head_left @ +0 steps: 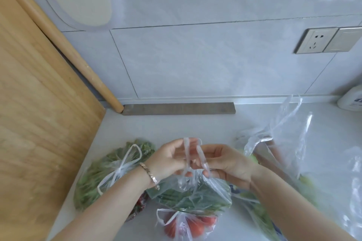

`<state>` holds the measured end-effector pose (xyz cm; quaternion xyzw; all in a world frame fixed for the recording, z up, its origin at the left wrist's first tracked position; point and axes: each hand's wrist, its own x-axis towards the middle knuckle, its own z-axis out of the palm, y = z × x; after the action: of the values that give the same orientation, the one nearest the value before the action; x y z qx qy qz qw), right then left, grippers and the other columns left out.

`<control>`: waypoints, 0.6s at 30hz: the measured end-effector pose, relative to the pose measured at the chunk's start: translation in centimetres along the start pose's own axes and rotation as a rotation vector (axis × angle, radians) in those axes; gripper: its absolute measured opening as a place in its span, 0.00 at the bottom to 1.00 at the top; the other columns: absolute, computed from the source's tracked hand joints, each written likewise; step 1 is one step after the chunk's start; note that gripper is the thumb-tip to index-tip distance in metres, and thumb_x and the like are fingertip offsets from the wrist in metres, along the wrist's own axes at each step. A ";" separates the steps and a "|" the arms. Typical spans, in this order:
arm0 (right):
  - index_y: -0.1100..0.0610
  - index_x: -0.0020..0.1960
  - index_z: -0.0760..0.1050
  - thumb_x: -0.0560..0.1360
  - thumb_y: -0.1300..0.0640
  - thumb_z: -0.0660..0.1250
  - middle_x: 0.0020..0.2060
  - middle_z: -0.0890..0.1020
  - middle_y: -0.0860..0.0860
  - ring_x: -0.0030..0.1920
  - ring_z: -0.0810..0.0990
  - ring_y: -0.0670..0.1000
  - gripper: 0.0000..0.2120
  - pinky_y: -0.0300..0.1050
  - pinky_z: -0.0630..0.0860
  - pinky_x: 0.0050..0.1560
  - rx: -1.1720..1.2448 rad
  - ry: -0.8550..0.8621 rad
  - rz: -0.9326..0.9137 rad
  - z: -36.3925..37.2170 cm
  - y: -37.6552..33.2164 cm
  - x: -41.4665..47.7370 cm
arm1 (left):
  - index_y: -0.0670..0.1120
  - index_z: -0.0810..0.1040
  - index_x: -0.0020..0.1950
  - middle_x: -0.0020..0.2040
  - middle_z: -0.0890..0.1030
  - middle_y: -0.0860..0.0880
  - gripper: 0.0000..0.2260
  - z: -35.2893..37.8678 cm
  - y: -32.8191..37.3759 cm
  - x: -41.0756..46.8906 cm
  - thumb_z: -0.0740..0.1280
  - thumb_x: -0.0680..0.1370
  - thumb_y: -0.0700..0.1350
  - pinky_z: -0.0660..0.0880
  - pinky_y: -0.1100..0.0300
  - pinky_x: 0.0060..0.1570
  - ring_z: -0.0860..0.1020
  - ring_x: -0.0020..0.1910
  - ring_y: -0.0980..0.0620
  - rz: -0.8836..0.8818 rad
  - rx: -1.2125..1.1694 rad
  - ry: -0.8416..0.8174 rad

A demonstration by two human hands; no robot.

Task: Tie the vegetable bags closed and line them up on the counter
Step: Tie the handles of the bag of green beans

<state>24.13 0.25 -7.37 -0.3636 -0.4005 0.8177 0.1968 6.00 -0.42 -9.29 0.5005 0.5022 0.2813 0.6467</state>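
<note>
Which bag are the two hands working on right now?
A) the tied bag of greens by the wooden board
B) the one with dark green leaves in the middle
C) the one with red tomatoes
B: both the left hand and right hand pinch the handles of the middle bag of dark green leaves.

Soft, even daylight fills the scene, bright but not harsh. Shadows are faint on the pale counter [176,125]. A white glare patch sits on the wall tiles [195,60] at upper right. The wide lens bends the wooden board [35,103] and grout lines. The picture is slightly soft throughout, and the clear bags [293,143] at the right edge smear.
</note>
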 end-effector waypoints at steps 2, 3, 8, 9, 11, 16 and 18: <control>0.62 0.57 0.78 0.70 0.72 0.67 0.45 0.85 0.53 0.45 0.83 0.52 0.17 0.40 0.81 0.48 -0.024 -0.010 -0.039 0.3 0.5 0.2 | 0.64 0.76 0.52 0.46 0.82 0.58 0.25 0.5 -0.1 0.1 0.72 0.68 0.34 0.80 0.49 0.48 0.81 0.50 0.54 0.047 0.107 -0.029; 0.63 0.58 0.77 0.69 0.73 0.67 0.47 0.85 0.55 0.46 0.83 0.53 0.18 0.41 0.80 0.51 -0.021 -0.007 -0.049 0.4 0.7 0.3 | 0.65 0.74 0.53 0.46 0.81 0.58 0.27 0.7 -0.1 0.2 0.74 0.67 0.35 0.80 0.49 0.51 0.80 0.51 0.53 0.063 0.165 -0.022; 0.65 0.51 0.80 0.68 0.71 0.70 0.38 0.83 0.54 0.39 0.81 0.49 0.12 0.35 0.78 0.42 -0.063 0.090 -0.084 0.2 1.2 0.4 | 0.53 0.79 0.44 0.40 0.81 0.50 0.14 1.1 -0.6 0.6 0.74 0.66 0.36 0.79 0.64 0.33 0.79 0.36 0.59 0.112 0.293 0.156; 0.64 0.47 0.81 0.68 0.66 0.72 0.31 0.81 0.49 0.33 0.77 0.45 0.08 0.32 0.74 0.35 -0.164 0.182 -0.087 0.1 1.4 0.4 | 0.51 0.79 0.38 0.34 0.80 0.49 0.09 1.1 -0.6 0.6 0.73 0.67 0.36 0.76 0.67 0.26 0.77 0.29 0.60 0.100 0.282 0.254; 0.59 0.39 0.82 0.70 0.54 0.72 0.23 0.71 0.45 0.23 0.66 0.42 0.08 0.32 0.63 0.26 -0.371 0.406 -0.056 -0.5 1.8 0.4 | 0.49 0.76 0.27 0.22 0.75 0.52 0.14 0.5 -1.0 0.9 0.68 0.71 0.36 0.72 0.66 0.23 0.73 0.20 0.60 0.032 0.163 0.471; 0.54 0.28 0.72 0.73 0.55 0.68 0.19 0.67 0.44 0.19 0.64 0.42 0.15 0.31 0.64 0.24 -0.217 0.498 0.035 -2.0 3.6 0.7 | 0.45 0.73 0.17 0.14 0.62 0.53 0.27 -1.0 -2.1 1.1 0.56 0.76 0.31 0.70 0.58 0.36 0.65 0.16 0.56 -0.042 -0.576 0.500; 0.54 0.27 0.73 0.74 0.60 0.65 0.19 0.66 0.46 0.23 0.66 0.45 0.16 0.35 0.67 0.30 0.134 0.464 0.008 -2.2 4.1 1.3 | 0.47 0.69 0.17 0.14 0.63 0.54 0.24 -1.0 -2.0 0.3 0.60 0.72 0.32 0.70 0.58 0.31 0.62 0.15 0.57 0.043 -0.472 0.389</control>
<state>24.78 -0.31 -12.10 -0.5296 -0.2878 0.7378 0.3039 4.94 -0.47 -11.31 0.2836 0.5266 0.4946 0.6306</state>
